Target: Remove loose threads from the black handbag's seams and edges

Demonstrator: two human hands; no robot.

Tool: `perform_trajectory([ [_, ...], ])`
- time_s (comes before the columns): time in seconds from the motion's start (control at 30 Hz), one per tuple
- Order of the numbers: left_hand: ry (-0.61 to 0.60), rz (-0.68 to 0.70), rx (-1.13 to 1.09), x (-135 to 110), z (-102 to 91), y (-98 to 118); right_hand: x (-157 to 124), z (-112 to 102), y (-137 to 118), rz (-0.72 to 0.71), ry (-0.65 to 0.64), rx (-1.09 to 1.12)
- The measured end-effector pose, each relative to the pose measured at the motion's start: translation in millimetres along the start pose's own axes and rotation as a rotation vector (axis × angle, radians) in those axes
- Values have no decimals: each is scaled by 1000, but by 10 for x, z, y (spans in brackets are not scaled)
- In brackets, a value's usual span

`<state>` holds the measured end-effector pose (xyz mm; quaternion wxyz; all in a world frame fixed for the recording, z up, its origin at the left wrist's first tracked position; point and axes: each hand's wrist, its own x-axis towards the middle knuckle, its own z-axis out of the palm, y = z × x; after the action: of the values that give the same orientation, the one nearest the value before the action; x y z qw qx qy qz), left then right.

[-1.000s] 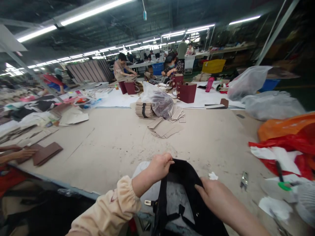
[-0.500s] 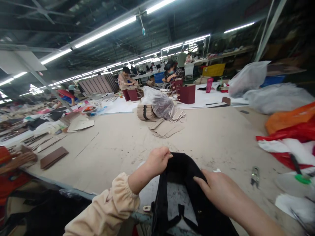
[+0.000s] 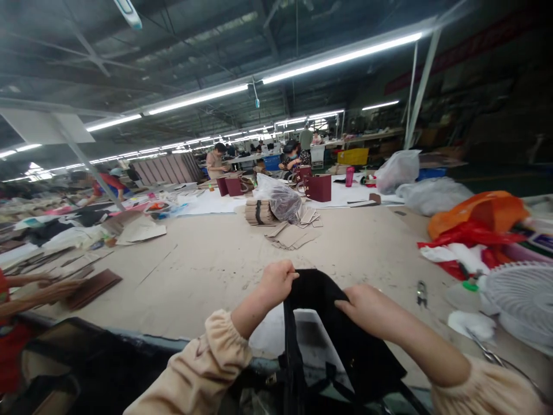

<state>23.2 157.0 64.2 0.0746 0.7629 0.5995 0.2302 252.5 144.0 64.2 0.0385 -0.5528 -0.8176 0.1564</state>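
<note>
A black fabric bag [image 3: 341, 340] stands open at the near edge of the worktable [image 3: 216, 259]. My left hand [image 3: 279, 280] is closed on the bag's upper left rim. My right hand [image 3: 367, 308] grips the rim on the right side, fingers curled over the black cloth. A pale grey lining or sheet [image 3: 313, 340] shows inside the bag's mouth. Both my sleeves are cream-coloured with gathered cuffs.
Small metal snips [image 3: 421, 293] lie right of the bag. A white fan [image 3: 521, 300] and red and orange plastic bags [image 3: 475, 227] fill the right side. Cardboard stacks and a clear bag [image 3: 280, 202] sit mid-table. Another person's hands [image 3: 47, 288] hold brown boards at left. Workers stand at far tables.
The camera has tilted upward, showing more ceiling and the fan at right. My hands keep their hold on the bag's rim and have drawn slightly closer together.
</note>
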Motion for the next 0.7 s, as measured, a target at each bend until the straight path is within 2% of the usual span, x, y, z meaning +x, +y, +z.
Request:
perform_trajectory([
  [0.13,-34,-4,33,-208,-8,-44,-185,118,-192,-23,-58,8],
  [0.33,-21,66,41,-207,43,-25,-317,67,-325,75,139,-124],
  [0.5,-15,111,19,-149,66,-17,-409,26,-508,197,228,-211],
  [0.7,-5,116,-17,-127,59,-110,-445,107,-604,214,266,-202],
])
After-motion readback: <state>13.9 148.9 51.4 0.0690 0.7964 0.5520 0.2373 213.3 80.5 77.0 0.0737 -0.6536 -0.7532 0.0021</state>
